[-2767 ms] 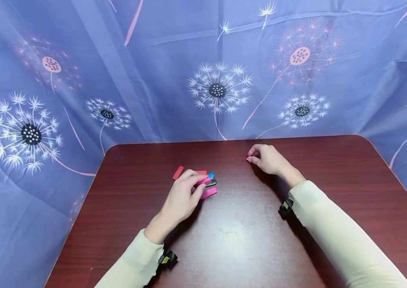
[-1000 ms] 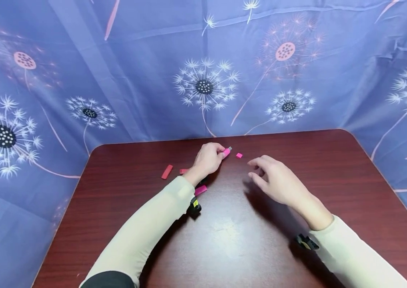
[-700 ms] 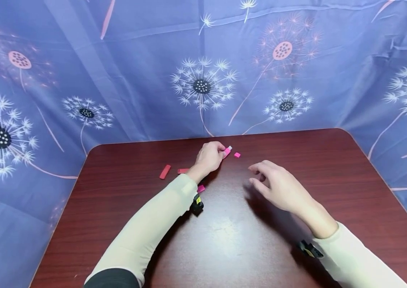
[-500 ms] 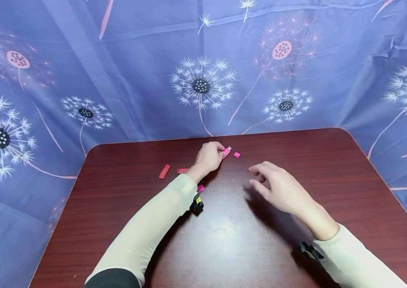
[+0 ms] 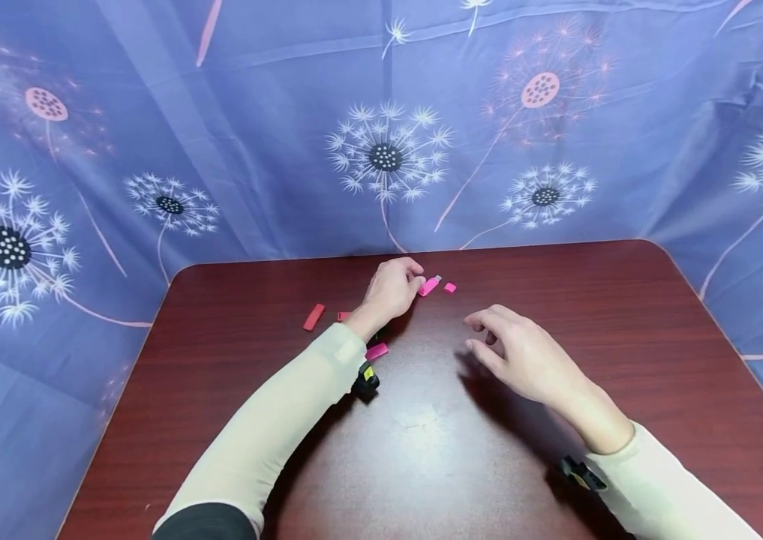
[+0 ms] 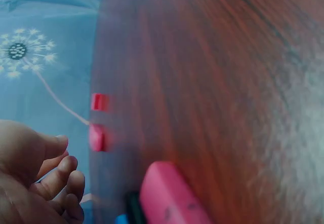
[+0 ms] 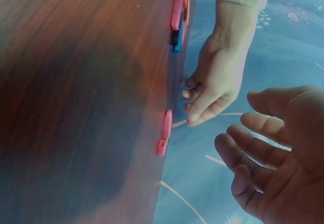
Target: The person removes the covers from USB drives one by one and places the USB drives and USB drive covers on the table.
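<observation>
A pink USB stick (image 5: 430, 286) with a bare metal plug lies near the table's back edge. Its small pink cap (image 5: 450, 288) sits just to the right, apart from the plug. My left hand (image 5: 391, 289) is at the stick's left end, fingers bent loosely; the left wrist view shows a gap between this hand and the stick (image 6: 97, 138). My right hand (image 5: 523, 352) hovers over the table, right of and nearer than the cap, fingers relaxed with nothing in them. Beneath the left forearm lies a darker pink stick (image 5: 376, 351), partly covered by the sleeve.
A red stick (image 5: 313, 316) lies left of my left wrist, and another red one (image 5: 343, 316) is partly hidden by it. Black (image 7: 175, 37) and blue (image 7: 179, 34) pieces lie beside them in the right wrist view. A flowered curtain (image 5: 273, 150) hangs behind the table.
My left hand has carried the pink USB stick from the group to beside the cap and now let go of it. Earlier, my right hand set down the cap and drew back.
</observation>
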Demonstrator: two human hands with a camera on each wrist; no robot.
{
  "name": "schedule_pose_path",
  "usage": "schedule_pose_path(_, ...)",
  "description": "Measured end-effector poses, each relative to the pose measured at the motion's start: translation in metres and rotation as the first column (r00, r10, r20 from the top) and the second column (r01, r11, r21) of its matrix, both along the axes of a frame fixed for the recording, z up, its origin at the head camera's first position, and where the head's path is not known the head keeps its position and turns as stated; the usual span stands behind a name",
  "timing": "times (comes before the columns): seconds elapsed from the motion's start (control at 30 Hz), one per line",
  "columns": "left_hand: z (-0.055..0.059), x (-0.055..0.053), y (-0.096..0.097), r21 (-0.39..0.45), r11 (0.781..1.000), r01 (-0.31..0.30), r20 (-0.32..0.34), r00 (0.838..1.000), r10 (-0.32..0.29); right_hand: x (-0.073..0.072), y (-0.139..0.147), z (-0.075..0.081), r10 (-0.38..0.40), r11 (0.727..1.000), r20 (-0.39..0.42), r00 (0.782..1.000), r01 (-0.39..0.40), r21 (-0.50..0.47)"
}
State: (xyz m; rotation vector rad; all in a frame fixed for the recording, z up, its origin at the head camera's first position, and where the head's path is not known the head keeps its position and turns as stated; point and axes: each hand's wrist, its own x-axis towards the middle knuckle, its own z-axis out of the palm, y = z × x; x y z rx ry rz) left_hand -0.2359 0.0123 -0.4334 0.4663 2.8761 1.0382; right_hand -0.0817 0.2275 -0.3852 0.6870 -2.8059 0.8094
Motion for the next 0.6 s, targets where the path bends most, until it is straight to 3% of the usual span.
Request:
schedule_pose_path(0.3,0.02,0.015,-0.024,-0.012,1.0,0.015,-0.041,0.999,-0.015,-0.004,-0.005,-0.001,0.016,1.0,-0.005,1.0,-0.016,0.017)
schedule_pose_path(0.6,0.032,0.037,-0.048,-0.015,0.996,0.088,-0.077,0.993,-0.089,-0.011,-0.008,-0.002,0.035,0.999,-0.02,0.999,-0.034,0.037)
